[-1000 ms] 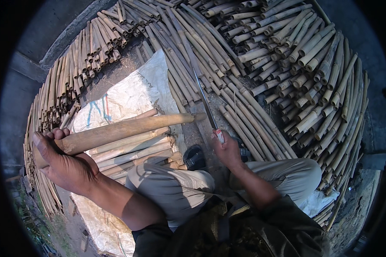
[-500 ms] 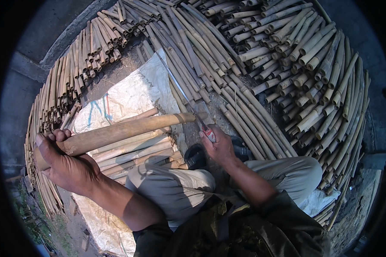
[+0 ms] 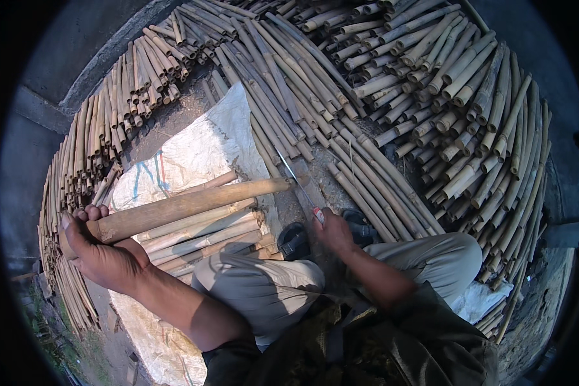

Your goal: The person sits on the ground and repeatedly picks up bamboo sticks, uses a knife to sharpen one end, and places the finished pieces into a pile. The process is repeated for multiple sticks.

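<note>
A thick bamboo pole (image 3: 186,207) slants across the left half of the view. My left hand (image 3: 112,254) is closed round its thick left end, thumb in front and fingertips showing above. The pole's thin end reaches toward the middle, a little left of the blade. My right hand (image 3: 334,233) is closed on the red-and-white handle of a saw (image 3: 317,214), whose long narrow blade points forward and away; its teeth are too small to make out. Under the pole, several cut bamboo lengths (image 3: 202,239) lie side by side on a white woven sheet (image 3: 206,138).
Large stacks of bamboo (image 3: 463,83) rise at the right, with more bamboo (image 3: 103,128) standing along the left wall. Loose poles (image 3: 386,177) lie on the ground ahead. My bent knees (image 3: 424,260) and sandalled feet (image 3: 294,241) are close to both hands.
The saw has drawn back toward me, its blade now off the pole. A short piece beyond the blade is gone from the pole's thin end. My left hand keeps its hold.
</note>
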{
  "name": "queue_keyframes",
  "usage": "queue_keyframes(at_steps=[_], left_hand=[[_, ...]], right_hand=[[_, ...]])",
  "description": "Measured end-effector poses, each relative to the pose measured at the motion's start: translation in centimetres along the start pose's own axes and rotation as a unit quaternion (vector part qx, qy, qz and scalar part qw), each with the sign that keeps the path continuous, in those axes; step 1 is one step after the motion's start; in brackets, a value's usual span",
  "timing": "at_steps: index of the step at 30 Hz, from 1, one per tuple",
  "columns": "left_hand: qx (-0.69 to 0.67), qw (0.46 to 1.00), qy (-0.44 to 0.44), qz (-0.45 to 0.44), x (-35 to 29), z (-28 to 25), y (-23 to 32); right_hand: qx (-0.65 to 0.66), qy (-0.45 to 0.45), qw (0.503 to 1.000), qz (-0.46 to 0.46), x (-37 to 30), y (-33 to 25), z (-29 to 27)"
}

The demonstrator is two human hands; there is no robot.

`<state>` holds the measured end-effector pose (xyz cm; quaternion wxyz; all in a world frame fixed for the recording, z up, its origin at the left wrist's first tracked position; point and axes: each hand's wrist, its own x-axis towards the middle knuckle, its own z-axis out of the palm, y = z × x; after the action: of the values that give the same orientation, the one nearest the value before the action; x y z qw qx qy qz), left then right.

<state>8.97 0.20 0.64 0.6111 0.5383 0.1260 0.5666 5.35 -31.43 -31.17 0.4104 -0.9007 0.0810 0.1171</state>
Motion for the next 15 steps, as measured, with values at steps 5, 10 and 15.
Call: queue_keyframes(at_steps=[5, 10, 15], left_hand=[[-0.118, 0.990, 0.001, -0.075, 1.3, -2.2, 0.2], [-0.153, 0.986, -0.019, -0.061, 2.3, -3.1, 0.1], [-0.190, 0.977, -0.086, -0.049, 2.2, -3.3, 0.4]], right_hand=[[-0.016, 0.010, 0.999, 0.036, -0.5, 1.0, -1.1], [0.089, 0.008, 0.993, -0.079, -0.7, -2.2, -1.4], [0.024, -0.039, 0.998, -0.050, -0.1, -3.2, -1.2]])
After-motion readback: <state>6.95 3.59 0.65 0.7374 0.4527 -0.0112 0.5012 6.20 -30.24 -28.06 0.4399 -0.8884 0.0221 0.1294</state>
